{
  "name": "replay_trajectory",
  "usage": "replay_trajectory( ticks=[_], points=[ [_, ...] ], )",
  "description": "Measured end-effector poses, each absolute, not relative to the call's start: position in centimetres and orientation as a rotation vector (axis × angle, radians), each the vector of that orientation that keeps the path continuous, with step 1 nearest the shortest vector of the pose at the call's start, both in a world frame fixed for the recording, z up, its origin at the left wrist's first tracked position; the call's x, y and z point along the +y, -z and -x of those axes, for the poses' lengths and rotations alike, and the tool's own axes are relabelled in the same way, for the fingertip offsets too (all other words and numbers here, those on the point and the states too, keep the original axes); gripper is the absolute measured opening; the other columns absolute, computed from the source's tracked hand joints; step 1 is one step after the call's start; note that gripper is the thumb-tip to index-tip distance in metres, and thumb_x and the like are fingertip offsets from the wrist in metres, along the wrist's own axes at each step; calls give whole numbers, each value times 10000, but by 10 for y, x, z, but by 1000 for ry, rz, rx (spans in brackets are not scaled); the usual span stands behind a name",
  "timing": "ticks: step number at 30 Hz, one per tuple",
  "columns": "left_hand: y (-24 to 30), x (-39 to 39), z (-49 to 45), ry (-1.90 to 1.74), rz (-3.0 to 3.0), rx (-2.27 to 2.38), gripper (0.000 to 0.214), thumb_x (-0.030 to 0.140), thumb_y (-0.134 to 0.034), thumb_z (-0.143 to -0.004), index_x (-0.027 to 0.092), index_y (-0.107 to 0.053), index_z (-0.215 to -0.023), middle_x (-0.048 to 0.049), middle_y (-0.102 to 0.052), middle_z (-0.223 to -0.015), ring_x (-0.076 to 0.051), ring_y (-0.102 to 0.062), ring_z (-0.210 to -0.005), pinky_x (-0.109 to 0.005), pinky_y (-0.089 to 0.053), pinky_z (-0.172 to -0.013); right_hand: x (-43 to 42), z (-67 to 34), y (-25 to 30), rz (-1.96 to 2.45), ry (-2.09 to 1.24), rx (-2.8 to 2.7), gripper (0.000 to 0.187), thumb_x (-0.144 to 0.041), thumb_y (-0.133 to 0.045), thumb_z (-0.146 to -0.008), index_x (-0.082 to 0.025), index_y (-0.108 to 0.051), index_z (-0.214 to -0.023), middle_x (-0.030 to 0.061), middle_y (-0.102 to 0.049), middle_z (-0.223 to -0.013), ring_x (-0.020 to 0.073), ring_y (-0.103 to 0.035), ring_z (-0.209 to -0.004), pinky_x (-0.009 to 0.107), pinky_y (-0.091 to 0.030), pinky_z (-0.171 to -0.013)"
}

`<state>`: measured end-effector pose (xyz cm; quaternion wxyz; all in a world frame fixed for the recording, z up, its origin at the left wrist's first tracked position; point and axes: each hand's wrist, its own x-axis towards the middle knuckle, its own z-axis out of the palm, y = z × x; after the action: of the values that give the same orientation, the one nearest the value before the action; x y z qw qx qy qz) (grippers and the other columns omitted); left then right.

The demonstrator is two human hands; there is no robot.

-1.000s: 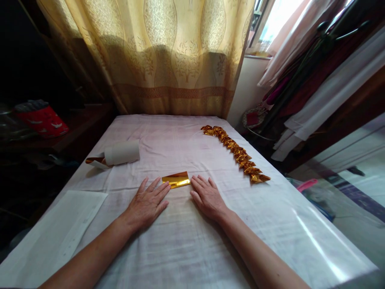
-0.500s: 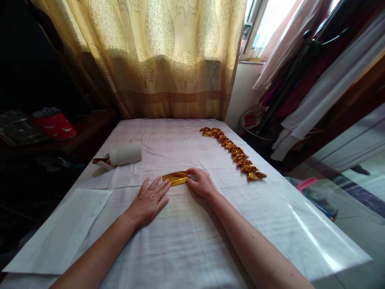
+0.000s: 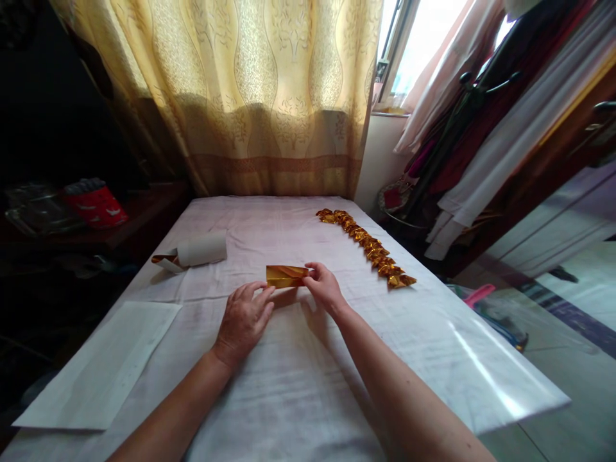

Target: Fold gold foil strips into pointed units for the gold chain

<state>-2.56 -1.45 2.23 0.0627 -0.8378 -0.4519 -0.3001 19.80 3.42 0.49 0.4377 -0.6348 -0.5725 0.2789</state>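
A folded strip of gold foil paper [image 3: 283, 276] is held slightly above the white cloth, with a shadow under its lower edge. My right hand [image 3: 323, 287] pinches its right end between thumb and fingers. At the lower left corner, my left hand [image 3: 244, 319] has its curled fingertips on the foil, the thumb lying a little lower and apart from it. Off to the right lies a slanting row of folded gold foil pieces [image 3: 368, 245], pressed closely one against another.
A white roll [image 3: 202, 249] with a gold-lined loose end lies on the left of the cloth-covered table [image 3: 298, 398]. Nearer is a white sheet [image 3: 101, 366]. Behind hangs a yellow curtain [image 3: 260, 147]. A red container [image 3: 96, 204] stands left; clothes [image 3: 486, 154] hang right.
The gold foil strip has been raised and tilted up, showing more of its face. My left hand has gone from lying flat with fingers spread to curled at the corner. My right hand keeps its pinch.
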Motion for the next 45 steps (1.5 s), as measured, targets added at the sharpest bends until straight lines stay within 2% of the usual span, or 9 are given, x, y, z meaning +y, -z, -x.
replay_trajectory(
  ticks=[9, 13, 18, 22, 25, 29, 34, 41, 45],
  points=[
    [-47, -20, -14, 969, 2422, -1564, 336, 324, -558, -915, 199, -690, -1197, -121, -646, -1120, -285, -585, -1028, -442, -489, -910, 25, -184, -18, 1260, -882, -1202, 323, -278, -574, -706, -212, -577, -1022, -19, -694, -757, 166, -672, -696, 269, -522, -637],
    [-48, -14, -22, 1153, 2606, -1723, 382, 403, -526, -932, 193, -664, -1219, -115, -671, -1210, -275, -614, -1101, -408, -482, -951, 16, -176, -26, 1114, -954, -1236, 346, -294, -608, -690, -215, -589, -1026, -9, -701, -790, 168, -678, -737, 294, -546, -689],
    [-50, -4, -25, 1254, 2709, -1874, 329, 453, -535, -920, 198, -722, -1012, -31, -753, -885, -186, -704, -789, -249, -507, -673, 9, -170, -26, 1024, -979, -1350, 348, -250, -580, -697, -221, -608, -1042, 14, -729, -883, 173, -701, -834, 311, -563, -768],
    [-46, 1, -20, 1301, 2632, -1923, 279, 371, -515, -929, 201, -734, -962, -10, -750, -770, -165, -692, -665, -222, -462, -568, 4, -175, -25, 1055, -887, -1432, 341, -224, -564, -738, -225, -621, -1075, 30, -724, -934, 191, -691, -904, 349, -552, -837],
    [-46, 5, -11, 1320, 2621, -1859, 259, 303, -509, -921, 209, -748, -952, -12, -755, -748, -170, -691, -646, -234, -478, -581, -1, -187, -33, 1185, -617, -1532, 477, -184, -634, -713, -214, -617, -1189, 103, -657, -1209, 262, -592, -1162, 446, -451, -1021],
    [-48, 7, 3, 1334, 2727, -1592, 236, 232, -526, -898, 234, -758, -941, -28, -783, -942, -186, -721, -864, -268, -543, -781, -5, -206, -42, 1435, 113, -1993, 703, -212, -738, -728, -227, -516, -1394, 136, -497, -1474, 327, -435, -1348, 514, -326, -1089],
    [-46, 9, 13, 1318, 2780, -1313, 201, 221, -568, -887, 252, -764, -922, -39, -770, -1016, -204, -696, -971, -340, -548, -905, -7, -213, -40, 1328, 233, -2152, 148, -213, -659, -894, -309, -720, -988, -20, -758, -1050, 233, -570, -1175, 457, -210, -1097],
    [-22, 9, 11, 1286, 2740, -1239, 266, 131, -504, -889, 222, -727, -1004, -49, -722, -1066, -158, -703, -884, -276, -587, -802, -5, -208, -32, 1262, 531, -2154, 114, -233, -621, -955, -266, -727, -931, -11, -757, -963, 189, -585, -961, 365, -279, -971],
    [-5, -3, 19, 1215, 2807, -1184, 285, 100, -498, -874, 230, -715, -1006, -40, -719, -1121, -158, -704, -977, -268, -583, -859, -15, -207, -19, 1238, 488, -2285, 117, -241, -620, -954, -249, -727, -910, 8, -748, -925, 191, -581, -905, 352, -325, -898]
  ],
)
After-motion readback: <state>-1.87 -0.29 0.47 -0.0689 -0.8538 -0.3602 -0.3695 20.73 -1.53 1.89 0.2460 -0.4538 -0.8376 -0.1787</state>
